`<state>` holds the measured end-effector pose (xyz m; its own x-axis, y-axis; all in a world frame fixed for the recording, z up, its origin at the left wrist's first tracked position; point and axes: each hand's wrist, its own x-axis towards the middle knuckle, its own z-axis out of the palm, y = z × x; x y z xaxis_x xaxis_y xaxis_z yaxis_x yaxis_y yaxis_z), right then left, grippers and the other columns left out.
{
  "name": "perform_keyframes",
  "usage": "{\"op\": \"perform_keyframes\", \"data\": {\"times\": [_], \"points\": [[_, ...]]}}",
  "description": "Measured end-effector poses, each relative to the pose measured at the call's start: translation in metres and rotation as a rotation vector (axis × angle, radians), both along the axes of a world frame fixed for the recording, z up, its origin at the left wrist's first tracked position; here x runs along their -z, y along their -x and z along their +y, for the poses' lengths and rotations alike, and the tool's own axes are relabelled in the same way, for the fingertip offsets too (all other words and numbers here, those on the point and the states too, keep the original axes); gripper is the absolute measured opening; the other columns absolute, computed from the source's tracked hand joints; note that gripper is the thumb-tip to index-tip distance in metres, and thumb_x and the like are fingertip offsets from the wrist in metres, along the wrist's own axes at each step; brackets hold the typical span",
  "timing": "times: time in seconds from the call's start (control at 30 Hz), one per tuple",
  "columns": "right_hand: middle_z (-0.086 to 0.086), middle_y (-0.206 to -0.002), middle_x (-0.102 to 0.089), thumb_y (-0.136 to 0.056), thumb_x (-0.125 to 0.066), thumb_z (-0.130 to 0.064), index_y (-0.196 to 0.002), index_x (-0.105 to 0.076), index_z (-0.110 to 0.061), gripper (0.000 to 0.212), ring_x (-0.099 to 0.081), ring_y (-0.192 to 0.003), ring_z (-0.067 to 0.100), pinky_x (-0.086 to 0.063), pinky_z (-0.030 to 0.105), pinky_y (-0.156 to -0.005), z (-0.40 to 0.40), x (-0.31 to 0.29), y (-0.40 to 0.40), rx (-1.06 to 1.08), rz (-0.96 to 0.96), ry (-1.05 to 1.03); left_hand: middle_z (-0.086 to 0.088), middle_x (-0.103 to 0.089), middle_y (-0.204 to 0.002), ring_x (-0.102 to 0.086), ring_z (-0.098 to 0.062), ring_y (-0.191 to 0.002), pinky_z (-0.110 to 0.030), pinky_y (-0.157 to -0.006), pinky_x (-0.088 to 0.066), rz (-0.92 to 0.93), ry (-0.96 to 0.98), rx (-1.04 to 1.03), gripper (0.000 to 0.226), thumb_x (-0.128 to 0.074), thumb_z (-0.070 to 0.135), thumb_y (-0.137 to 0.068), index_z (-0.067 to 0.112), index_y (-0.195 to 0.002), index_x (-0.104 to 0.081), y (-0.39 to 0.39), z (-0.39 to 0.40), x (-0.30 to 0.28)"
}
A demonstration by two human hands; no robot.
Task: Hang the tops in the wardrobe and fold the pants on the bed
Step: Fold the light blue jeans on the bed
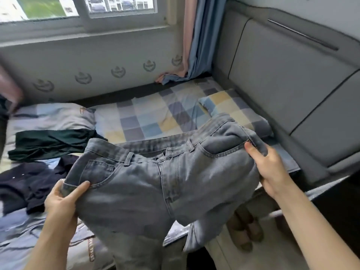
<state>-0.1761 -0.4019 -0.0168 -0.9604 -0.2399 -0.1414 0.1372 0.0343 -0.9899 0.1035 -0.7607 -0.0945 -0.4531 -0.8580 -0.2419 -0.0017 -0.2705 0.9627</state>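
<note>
- Head view, one frame only: I hold a pair of jeans up over the bed, front side facing me, waistband at 12 o'clock and the legs hanging toward 6 o'clock, off the lower edge of the picture.
- The jeans are faded grey-blue denim with paler stitching, belt loops, curved front pockets and an open fly showing the zipper teeth.
- My left hand pinches the jeans' left side seam near the pocket, thumb on top of a turned-up fold of cloth, fingers curled beneath.
- My right hand grips the right side of the waistband, thumb pressed on the front, the other fingers hidden behind the denim.
- At 9 o'clock from the jeans a dark green garment lies on the bed, and just below it, toward 8 o'clock, a dark navy garment lies crumpled.
- At 12 o'clock the checked sheet shows, with a checked pillow at 1 o'clock against the grey padded headboard.
- A window and a blue and pink curtain stand at 11 to 12 o'clock.
</note>
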Motion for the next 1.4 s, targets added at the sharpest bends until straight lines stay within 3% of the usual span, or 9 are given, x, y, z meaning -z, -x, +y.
{"op": "perform_keyframes", "data": {"times": [0.2, 0.43, 0.6, 0.7, 0.83, 0.93, 1.03, 1.17, 1.4], "points": [[0.014, -0.109, -0.071, -0.093, -0.058, -0.010, -0.118, -0.063, -0.005, 0.026, -0.068, -0.101, 0.025, -0.055, 0.036, -0.088, -0.055, -0.002, 0.102, -0.227, -0.108, 0.137, 0.006, -0.076, -0.080, -0.070, -0.007, -0.068, -0.025, -0.067, -0.060, 0.050, -0.041, -0.185, 0.023, -0.060, -0.002, -0.089, 0.017, -0.100, -0.067, 0.082, 0.022, 0.004], [0.006, -0.088, -0.075, -0.085, -0.071, -0.024, -0.092, -0.073, -0.011, 0.015, -0.070, -0.090, 0.025, -0.055, 0.038, -0.083, -0.074, 0.055, 0.161, -0.462, -0.140, -0.294, 0.011, -0.074, -0.074, -0.067, -0.003, -0.065, -0.017, -0.062, -0.057, -0.021, -0.103, -0.437, 0.016, -0.055, 0.007, -0.096, 0.017, -0.094, -0.068, 0.099, 0.033, 0.035], [-0.009, -0.082, -0.073, -0.088, -0.068, -0.021, -0.081, -0.070, -0.022, 0.007, -0.064, -0.083, 0.005, -0.048, 0.020, -0.072, -0.099, 0.085, 0.166, -0.440, 0.011, -0.350, 0.011, -0.075, -0.080, -0.068, -0.003, -0.071, -0.020, -0.071, -0.057, -0.068, -0.140, -0.488, 0.027, -0.056, 0.006, -0.095, 0.009, -0.121, -0.063, 0.102, 0.029, 0.064], [-0.018, -0.073, -0.071, -0.089, -0.067, -0.019, -0.079, -0.069, -0.022, 0.010, -0.063, -0.075, -0.008, -0.044, 0.006, -0.064, -0.124, 0.090, 0.168, -0.421, 0.063, -0.333, 0.011, -0.075, -0.078, -0.069, -0.002, -0.070, -0.017, -0.069, -0.058, -0.065, -0.164, -0.541, 0.018, -0.055, 0.006, -0.096, 0.012, -0.107, -0.069, 0.117, 0.008, 0.070], [-0.015, -0.071, -0.070, -0.090, -0.066, -0.025, -0.075, -0.070, -0.022, 0.015, -0.060, -0.069, -0.013, -0.044, 0.006, -0.060, -0.194, 0.087, 0.213, -0.303, 0.128, -0.259, 0.012, -0.075, -0.081, -0.069, -0.002, -0.075, -0.018, -0.073, -0.057, -0.016, -0.104, -0.524, 0.023, -0.054, 0.009, -0.097, 0.019, -0.090, -0.074, 0.169, -0.075, 0.068], [-0.018, -0.076, -0.066, -0.090, -0.064, -0.033, -0.082, -0.068, -0.020, 0.015, -0.062, -0.079, -0.004, -0.047, 0.017, -0.071, -0.287, 0.106, 0.282, -0.202, 0.228, -0.260, 0.004, -0.072, -0.095, -0.065, -0.011, -0.088, -0.027, -0.086, -0.054, -0.002, 0.023, -0.472, 0.020, -0.057, 0.013, -0.096, 0.012, -0.113, -0.068, 0.242, -0.177, 0.083], [0.004, -0.110, -0.068, -0.094, -0.054, -0.042, -0.115, -0.063, -0.013, 0.037, -0.059, -0.109, 0.023, -0.044, 0.032, -0.093, -0.379, 0.131, 0.357, -0.230, 0.295, -0.363, -0.004, -0.062, -0.110, -0.056, -0.015, -0.098, -0.030, -0.095, -0.047, -0.074, 0.159, -0.469, 0.034, -0.055, 0.016, -0.098, 0.006, -0.131, -0.058, 0.314, -0.282, 0.095], [0.016, -0.150, -0.035, -0.098, -0.040, -0.047, -0.149, -0.019, -0.002, 0.071, -0.034, -0.137, 0.032, -0.026, 0.036, -0.112, -0.442, 0.243, 0.417, -0.235, 0.197, -0.661, -0.010, -0.043, -0.146, -0.050, -0.025, -0.125, -0.038, -0.106, -0.042, -0.390, 0.158, -0.322, 0.069, -0.059, 0.027, -0.095, 0.009, -0.152, -0.025, 0.380, -0.361, 0.196], [0.024, -0.135, -0.051, -0.100, -0.044, -0.031, -0.134, -0.044, 0.002, 0.047, -0.046, -0.126, 0.038, -0.035, 0.037, -0.101, -0.353, 0.472, 0.319, -0.543, 0.003, -0.949, -0.020, -0.038, -0.151, -0.042, -0.035, -0.135, -0.041, -0.111, -0.035, -0.817, -0.109, 0.030, 0.064, -0.062, 0.016, -0.094, -0.002, -0.147, -0.031, 0.291, -0.221, 0.411]]}}
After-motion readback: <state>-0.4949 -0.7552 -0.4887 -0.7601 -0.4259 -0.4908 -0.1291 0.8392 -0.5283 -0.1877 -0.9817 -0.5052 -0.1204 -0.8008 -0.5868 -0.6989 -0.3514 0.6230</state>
